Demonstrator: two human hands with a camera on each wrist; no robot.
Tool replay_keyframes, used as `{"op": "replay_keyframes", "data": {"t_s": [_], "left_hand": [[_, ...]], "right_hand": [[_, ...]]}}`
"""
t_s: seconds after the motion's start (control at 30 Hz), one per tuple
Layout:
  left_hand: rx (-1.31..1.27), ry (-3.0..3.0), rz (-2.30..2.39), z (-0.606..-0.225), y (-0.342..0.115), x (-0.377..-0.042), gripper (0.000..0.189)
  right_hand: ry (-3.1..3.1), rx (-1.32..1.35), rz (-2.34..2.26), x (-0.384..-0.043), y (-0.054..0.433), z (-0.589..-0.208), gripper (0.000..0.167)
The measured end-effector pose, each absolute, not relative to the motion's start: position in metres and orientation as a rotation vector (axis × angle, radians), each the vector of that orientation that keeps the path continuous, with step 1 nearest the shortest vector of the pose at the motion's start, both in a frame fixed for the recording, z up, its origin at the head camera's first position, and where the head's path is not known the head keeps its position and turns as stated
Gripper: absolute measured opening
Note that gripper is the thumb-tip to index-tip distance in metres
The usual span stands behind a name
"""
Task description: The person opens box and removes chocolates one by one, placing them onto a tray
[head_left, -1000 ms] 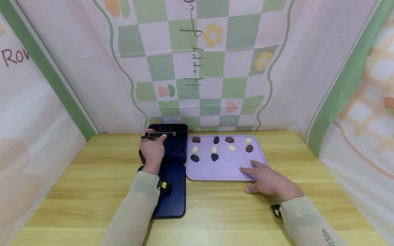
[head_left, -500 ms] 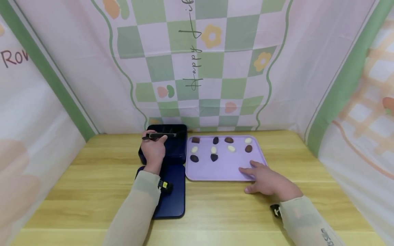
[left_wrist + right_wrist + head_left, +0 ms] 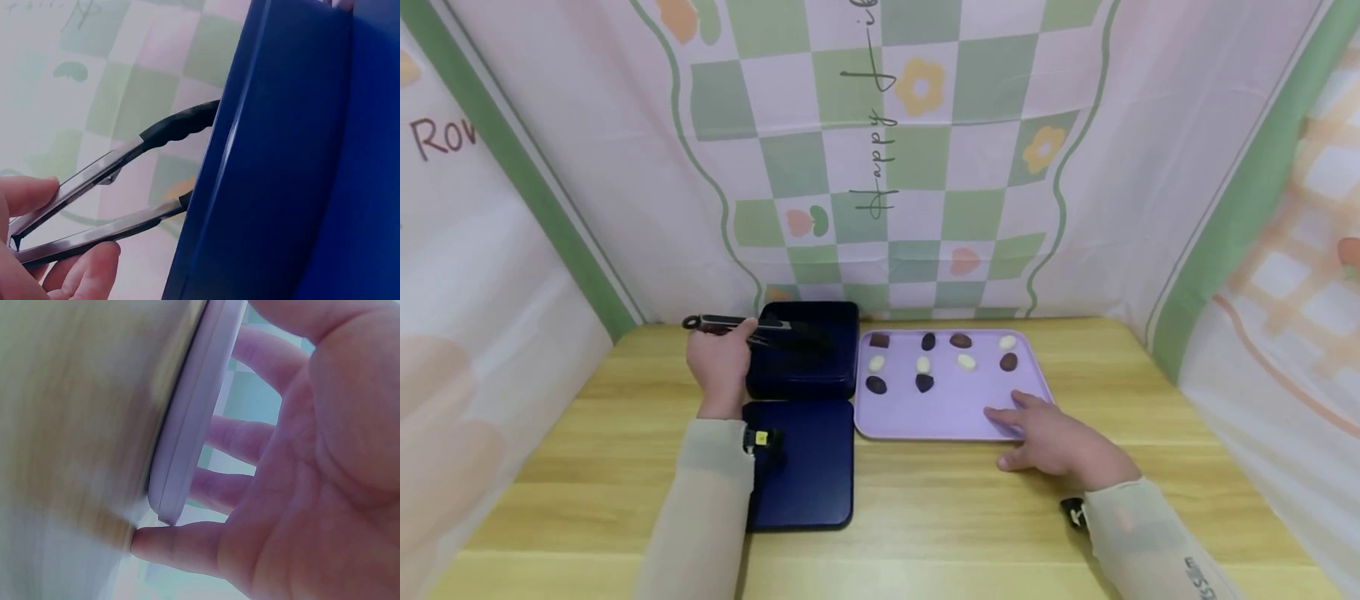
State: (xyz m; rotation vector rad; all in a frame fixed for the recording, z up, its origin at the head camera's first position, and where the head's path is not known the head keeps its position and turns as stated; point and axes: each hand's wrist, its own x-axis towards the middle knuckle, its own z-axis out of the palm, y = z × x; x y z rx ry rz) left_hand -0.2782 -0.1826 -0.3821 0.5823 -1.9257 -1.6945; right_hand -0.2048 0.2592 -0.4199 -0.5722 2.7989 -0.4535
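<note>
A pair of metal tongs (image 3: 730, 321) with black ends is in my left hand (image 3: 721, 367), at the left side of a dark blue box (image 3: 801, 388). Its ends reach over the box. In the left wrist view, thumb and fingers hold the two spread arms of the tongs (image 3: 94, 178), and the box wall (image 3: 269, 156) hides the tips. My right hand (image 3: 1060, 442) lies with fingers spread over the near right corner of a lilac tray (image 3: 925, 421). The right wrist view shows those fingers (image 3: 237, 440) fairly straight along the tray's edge (image 3: 194, 425).
Several egg-shaped white pieces (image 3: 966, 362) and brown or black pieces (image 3: 960, 341), like chocolates, lie in rows on the tray, with a square brown one (image 3: 878, 340). A flat dark blue lid (image 3: 808, 467) lies before the box. Printed cloth (image 3: 917, 158) hangs behind the wooden table (image 3: 955, 517).
My left hand has moved left, from over the box to beside it, taking the tongs along. Their arms now show apart. The right hand and the pieces on the tray stay put.
</note>
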Motion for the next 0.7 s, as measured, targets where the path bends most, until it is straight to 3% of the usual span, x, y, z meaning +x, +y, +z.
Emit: {"op": "replay_keyframes", "data": {"t_s": [0.17, 0.5, 0.7], "left_hand": [[0.681, -1.930, -1.648, -0.379, -0.192, -0.279, 0.046], [0.481, -1.966, -1.669, -0.378, -0.182, -0.277, 0.060], [0.480, -1.927, -1.723, -0.389, -0.178, -0.280, 0.055]], "right_hand": [[2.796, -0.563, -0.463, -0.206, 0.260, -0.420, 0.077], [2.800, -0.573, -0.463, -0.206, 0.261, -0.421, 0.077], [2.794, -0.564, -0.462, -0.206, 0.259, -0.421, 0.076]]}}
